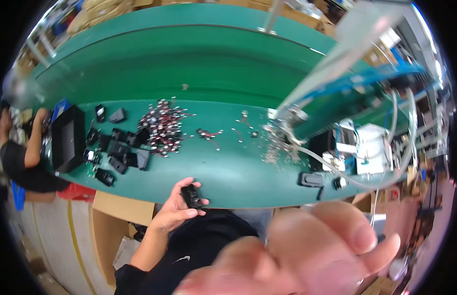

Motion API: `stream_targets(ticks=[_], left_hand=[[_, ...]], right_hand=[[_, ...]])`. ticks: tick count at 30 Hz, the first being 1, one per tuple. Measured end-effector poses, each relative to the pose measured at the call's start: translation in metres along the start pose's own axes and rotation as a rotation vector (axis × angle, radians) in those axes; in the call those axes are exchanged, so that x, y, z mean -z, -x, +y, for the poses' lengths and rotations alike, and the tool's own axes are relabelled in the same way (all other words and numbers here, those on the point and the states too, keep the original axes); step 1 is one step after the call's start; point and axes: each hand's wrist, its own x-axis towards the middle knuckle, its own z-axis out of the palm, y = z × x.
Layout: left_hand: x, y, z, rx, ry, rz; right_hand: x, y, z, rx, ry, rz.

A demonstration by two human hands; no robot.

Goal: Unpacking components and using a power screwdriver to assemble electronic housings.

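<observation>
My left hand [175, 209] grips a small black plastic housing [191, 196] at the front edge of the green bench, fingers along its sides and thumb below. Its open side shows some inner parts, too small to make out. Very near the camera, my right hand [307, 246] looms large and blurred over the lower right. Its fingers look bent, and whether anything is between them is hidden. Beyond my left hand lies a heap of small parts with red and black wires [164, 128]. Several black plastic housings [123, 150] are piled left of that heap.
At far left stands a black bin [69, 140], with another person's arm [34, 140] beyond it. Small metal pieces [280, 150] lie scattered right of centre. A blurred pole with a blue hose [356, 81] leans over the right side. A grey-black part [311, 179] lies near the front edge.
</observation>
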Motion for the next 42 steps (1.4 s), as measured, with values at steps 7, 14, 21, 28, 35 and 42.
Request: stream_targets(ticks=[7, 14, 21, 28, 35, 42], left_hand=[[-0.008, -0.011, 0.003, 0.041, 0.038, 0.024], [0.002, -0.016, 0.001, -0.039, -0.154, 0.163], [0.007, -0.041, 0.006, -0.11, -0.23, 0.116], [0.002, -0.036, 0.002, -0.203, -0.324, 0.19], [0.01, -0.027, 0.002, -0.242, -0.319, 0.236], [0.018, -0.047, 0.008, -0.442, -0.37, 0.169]], right_hand=[[0.036, 0.027, -0.068, -0.374, 0.199, -0.235], [0.09, 0.034, -0.107, -0.79, 1.231, -0.694], [0.232, 0.04, -0.116, -0.734, 2.193, -0.104], [0.258, -0.004, -0.078, -0.347, 2.449, -0.488], [0.282, -0.007, -0.057, -0.508, 2.477, -0.497], [0.275, 0.019, -0.074, -0.383, 2.565, -0.225]])
